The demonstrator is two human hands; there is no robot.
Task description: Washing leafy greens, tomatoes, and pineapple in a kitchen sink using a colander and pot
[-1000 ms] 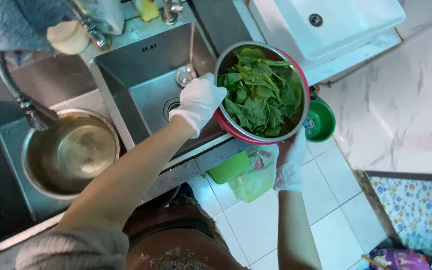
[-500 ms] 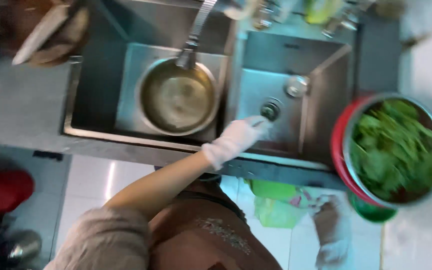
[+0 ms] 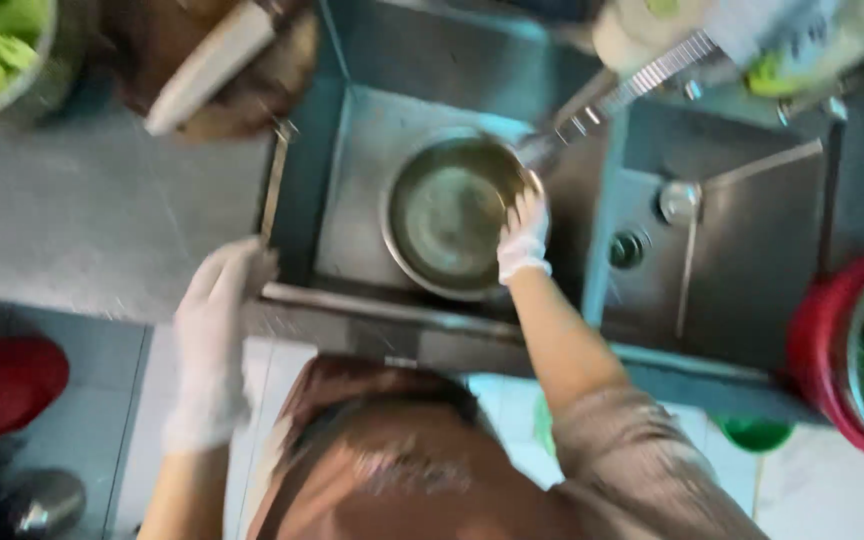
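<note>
1. The step in hand is judged to be the taking hold of the metal bowl [image 3: 449, 215], which sits in the left basin of the sink [image 3: 352, 130], under the faucet [image 3: 592, 105].
2. The bowl's right rim is touched by the gloved right hand [image 3: 524, 232], with the fingers laid over the edge. Whether the rim is truly pinched cannot be told through the blur.
3. The gloved left hand [image 3: 214, 300] is rested on the near left corner of the sink. Nothing is held in it and the fingers are loosely spread.
4. A firm pinch on the rim, and probably a second hand, would be called for if the bowl were to be lifted level.
5. The faucet spout hangs just over the bowl's far right edge and could be struck on the way up.
6. A red colander of greens [image 3: 822, 340] is seen at the far right, and a chopping board [image 3: 252, 80] on the counter [image 3: 82, 220] at the far left.
</note>
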